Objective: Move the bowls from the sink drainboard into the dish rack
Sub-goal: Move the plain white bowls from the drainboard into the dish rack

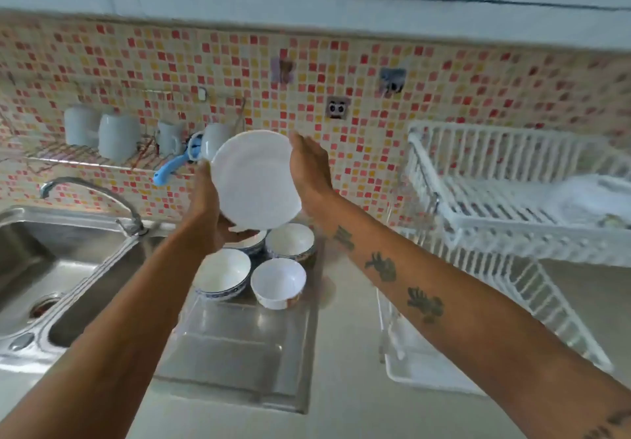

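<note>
A large white bowl [254, 179] is raised in front of the tiled wall, tilted with its inside toward me. My left hand [208, 211] grips its left and lower rim. My right hand [309, 170] presses flat against its right rim. Below it, several smaller bowls stand on the steel drainboard [239, 346]: two with blue patterned rims [223, 276] [290, 242], one plain white with a brown base [278, 281], and one [251, 242] mostly hidden under my left hand. The white two-tier dish rack [512, 199] stands to the right.
A steel sink [54, 274] with a curved tap [92, 196] lies to the left. A wall shelf [85, 160] holds white mugs and a blue-handled utensil [170, 168]. The rack's white drip tray [420, 367] sits on the counter.
</note>
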